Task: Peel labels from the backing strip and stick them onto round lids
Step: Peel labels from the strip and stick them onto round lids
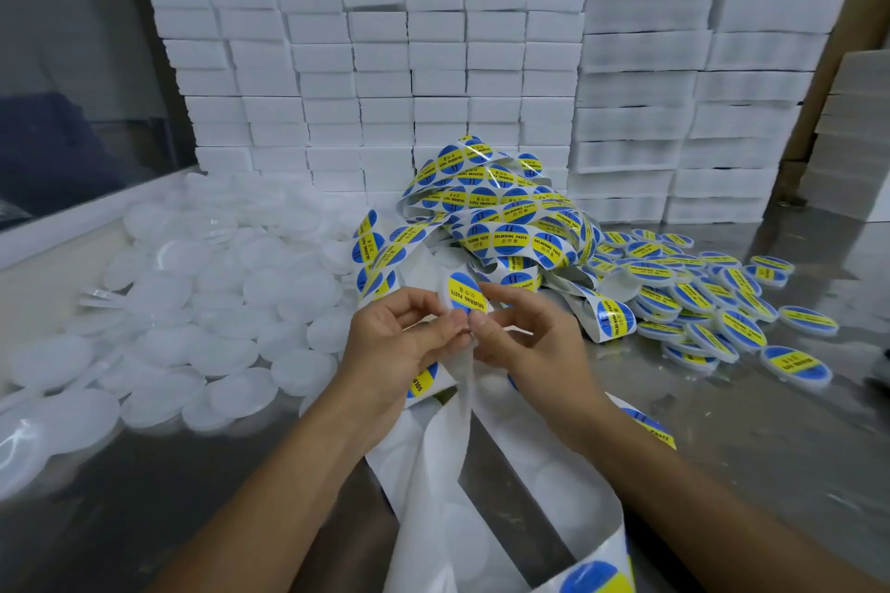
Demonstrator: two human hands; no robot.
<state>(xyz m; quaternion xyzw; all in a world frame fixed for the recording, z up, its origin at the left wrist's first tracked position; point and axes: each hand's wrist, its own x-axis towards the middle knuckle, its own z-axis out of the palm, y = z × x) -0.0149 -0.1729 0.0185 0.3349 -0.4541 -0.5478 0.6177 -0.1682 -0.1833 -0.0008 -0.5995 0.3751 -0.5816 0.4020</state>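
Left hand [404, 342] and right hand [525, 332] meeting at centre, both pinching a lid [457, 299] with a label [466, 296] on it. Strip [501, 212] tangled at 12 o'clock. Bare lids [192, 303] at 9 o'clock, labelled lids [713, 299] at 3 o'clock on table [770, 438]. White boxes [433, 77] behind.

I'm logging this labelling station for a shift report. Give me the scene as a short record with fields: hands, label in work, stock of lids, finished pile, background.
left hand: holds a lid and backing strip
right hand: fingers pinch the label's edge
label in work: blue and yellow, reads SOLDERING PASTE, raised between both hands
label strip heap: tangled, behind the hands
plain lids: white, heaped on the left
labelled lids: piled on the right
background: stacked white foam blocks
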